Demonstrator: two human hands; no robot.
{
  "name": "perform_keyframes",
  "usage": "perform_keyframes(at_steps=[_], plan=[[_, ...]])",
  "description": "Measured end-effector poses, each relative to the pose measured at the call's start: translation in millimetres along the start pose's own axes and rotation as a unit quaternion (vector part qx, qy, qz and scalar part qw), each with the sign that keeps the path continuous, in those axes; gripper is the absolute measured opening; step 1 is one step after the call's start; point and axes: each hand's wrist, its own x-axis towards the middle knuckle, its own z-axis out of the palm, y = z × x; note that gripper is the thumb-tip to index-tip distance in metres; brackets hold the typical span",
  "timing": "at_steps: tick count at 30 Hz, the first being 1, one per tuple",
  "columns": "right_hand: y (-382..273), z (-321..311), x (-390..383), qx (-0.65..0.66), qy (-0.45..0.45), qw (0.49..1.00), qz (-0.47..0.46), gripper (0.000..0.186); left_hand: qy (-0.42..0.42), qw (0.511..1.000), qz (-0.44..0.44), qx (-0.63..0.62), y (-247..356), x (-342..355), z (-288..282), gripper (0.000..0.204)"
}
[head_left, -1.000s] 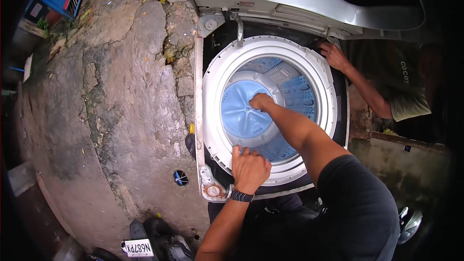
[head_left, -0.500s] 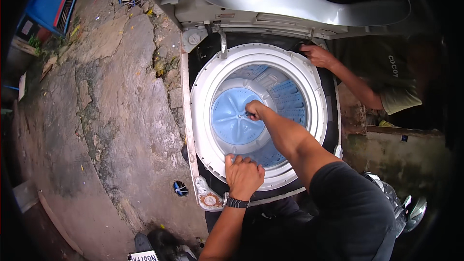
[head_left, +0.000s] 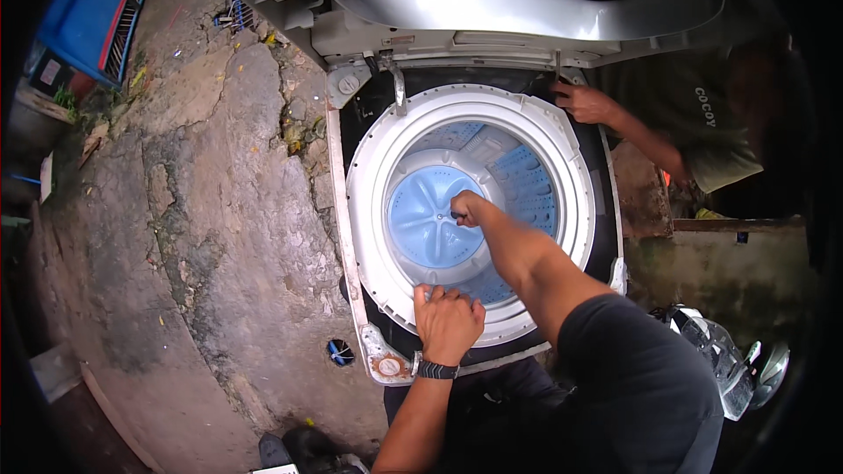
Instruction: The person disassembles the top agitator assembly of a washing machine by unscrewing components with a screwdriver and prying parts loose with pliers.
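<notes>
In front of me stands a top-loading washing machine with its white tub ring (head_left: 363,202) exposed. Down in the drum sits a round light-blue pulsator (head_left: 421,241) with a small bolt (head_left: 440,217) at its centre. My right hand (head_left: 469,208) is closed beside that bolt, around a small dark tool (head_left: 455,215) mostly hidden by the fingers. At the near side, my left hand (head_left: 448,326) grips the tub ring, its fingers curled over the inner edge. Another person's hand (head_left: 587,104) is at the cabinet's far right corner, by a thin rod (head_left: 558,66).
A raised lid (head_left: 518,9) rises along the far side. The inlet spout (head_left: 399,92) overhangs the ring at far left. Cracked concrete (head_left: 237,237) lies to the left, with a small blue-and-black object (head_left: 339,352) by the cabinet. Parts of a motorbike (head_left: 716,360) stand at right.
The view has shifted slightly. My right fist stays beside the bolt with a slightly changed wrist angle, and my left hand keeps its place on the ring. The other person's hand remains at the corner.
</notes>
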Motion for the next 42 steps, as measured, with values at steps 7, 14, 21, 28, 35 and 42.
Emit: perform_keyframes(at_steps=[7, 14, 21, 28, 35, 42], plan=[[-26.3, 16.6, -35.3, -0.308, 0.010, 0.939, -0.156, 0.022, 0.006, 1.000, -0.003, 0.013, -5.0, -2.1, 6.1, 0.028], [49.9, 30.8, 19.4, 0.420, -0.011, 0.902, 0.101, 0.021, 0.007, 1.000, 0.015, 0.009, 2.4, 0.2, 4.7, 0.027], [-20.5, 0.4, -28.4, -0.240, -0.067, 0.966, -0.070, 0.028, -0.010, 1.000, -0.010, -0.005, -3.7, -1.4, 6.1, 0.028], [-0.4, 7.0, -7.2, 0.424, -0.001, 0.884, 0.194, 0.023, 0.000, 1.000, -0.005, 0.002, -4.7, -3.5, 6.6, 0.028], [-21.3, 7.3, 3.1, -0.012, -0.133, 0.989, 0.068, 0.022, -0.003, 1.000, -0.017, -0.001, -9.7, -5.9, 11.6, 0.028], [-10.2, -13.7, -5.5, 0.376, -0.032, 0.909, 0.179, 0.018, -0.011, 1.000, -0.009, -0.010, -4.4, -2.4, 6.2, 0.029]])
